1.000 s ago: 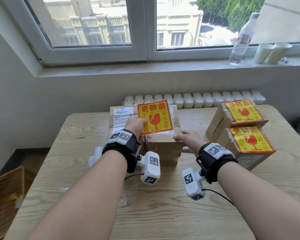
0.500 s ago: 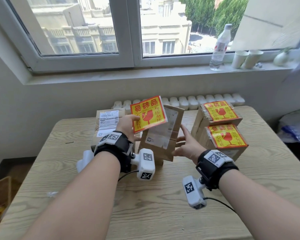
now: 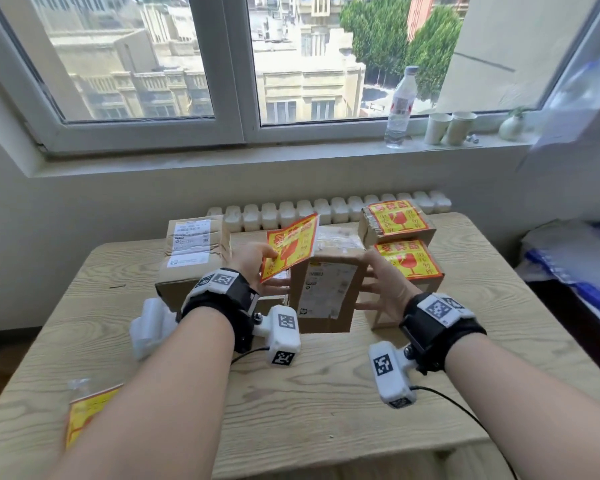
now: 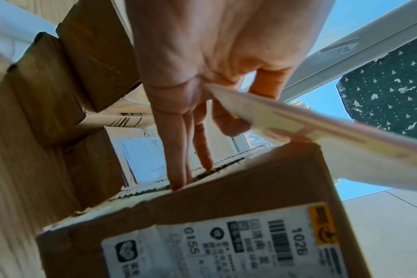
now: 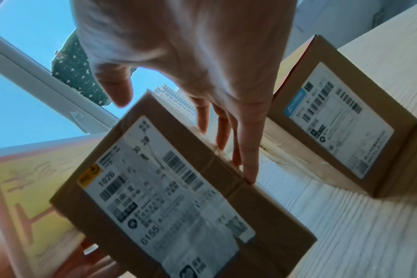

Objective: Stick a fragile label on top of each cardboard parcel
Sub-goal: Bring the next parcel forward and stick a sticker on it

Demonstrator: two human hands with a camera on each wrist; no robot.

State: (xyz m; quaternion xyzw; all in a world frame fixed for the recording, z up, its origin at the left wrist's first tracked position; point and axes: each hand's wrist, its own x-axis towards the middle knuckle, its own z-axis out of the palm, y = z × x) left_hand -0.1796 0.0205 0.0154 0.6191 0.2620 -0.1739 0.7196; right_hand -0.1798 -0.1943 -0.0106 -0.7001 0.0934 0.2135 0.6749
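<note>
Your left hand pinches a fragile label by its lower corner, tilted above the grip, while its other fingers touch the left side of an upright parcel on the worktop. Your right hand lies flat-fingered against the parcel's right side.

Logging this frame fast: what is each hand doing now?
Left hand: pinching the fragile label.
Right hand: open, fingers against the parcel.

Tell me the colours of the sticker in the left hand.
Yellow with red print and border, the sticker shows best in the head view.
</note>
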